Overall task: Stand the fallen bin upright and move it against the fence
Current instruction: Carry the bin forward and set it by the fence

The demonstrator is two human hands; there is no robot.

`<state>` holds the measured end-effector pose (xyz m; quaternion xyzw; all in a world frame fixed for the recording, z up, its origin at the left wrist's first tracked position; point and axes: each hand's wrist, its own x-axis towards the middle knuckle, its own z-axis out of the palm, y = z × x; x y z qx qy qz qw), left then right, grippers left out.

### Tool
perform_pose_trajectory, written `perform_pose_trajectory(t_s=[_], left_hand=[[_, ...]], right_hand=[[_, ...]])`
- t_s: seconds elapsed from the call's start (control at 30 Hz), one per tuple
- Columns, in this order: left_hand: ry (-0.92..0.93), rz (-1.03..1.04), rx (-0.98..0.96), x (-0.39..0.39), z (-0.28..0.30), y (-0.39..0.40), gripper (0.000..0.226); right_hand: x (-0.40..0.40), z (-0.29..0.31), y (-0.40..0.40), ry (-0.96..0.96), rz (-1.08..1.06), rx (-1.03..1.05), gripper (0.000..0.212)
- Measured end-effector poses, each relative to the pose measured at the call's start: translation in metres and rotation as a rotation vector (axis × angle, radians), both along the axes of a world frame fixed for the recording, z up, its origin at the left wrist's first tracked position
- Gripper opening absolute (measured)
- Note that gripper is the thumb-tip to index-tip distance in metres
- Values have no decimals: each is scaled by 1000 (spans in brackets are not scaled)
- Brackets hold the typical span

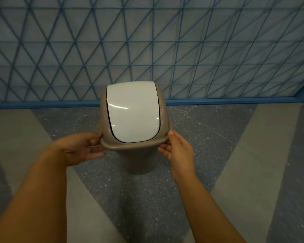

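Bin (135,148) upright near the blue fence (218,50) — left hand (81,148) and right hand (178,149) each grip its rim. Bare speckled floor (209,130) lies open either side.

No readable text, no label, brand, number or sign on any surface in view

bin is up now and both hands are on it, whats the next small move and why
Probably a short push straight ahead toward the fence. The bin already stands upright, with the left hand and right hand gripping opposite sides of its rim. Whether its far side already touches the fence's bottom rail cannot be told from this view, so ease it forward until it stops, then let go.
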<state>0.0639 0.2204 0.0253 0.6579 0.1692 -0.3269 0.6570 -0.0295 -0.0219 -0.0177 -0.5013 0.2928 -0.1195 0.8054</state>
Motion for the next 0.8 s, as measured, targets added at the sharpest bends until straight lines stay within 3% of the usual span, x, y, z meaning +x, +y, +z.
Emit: perform_pose_trajectory(t_s=[0.1, 0.2, 0.37, 0.8], left_hand=[[34, -106, -37, 2, 1, 12, 25], [33, -92, -69, 3, -1, 11, 31], [41, -99, -68, 4, 3, -10, 15], [-32, -97, -45, -3, 6, -105, 14]], right_hand=[[3, 1, -4, 26, 21, -15, 29], [4, 0, -8, 25, 37, -11, 27], [3, 0, -24, 8, -16, -16, 28], [-3, -1, -85, -11, -229, 5, 26]])
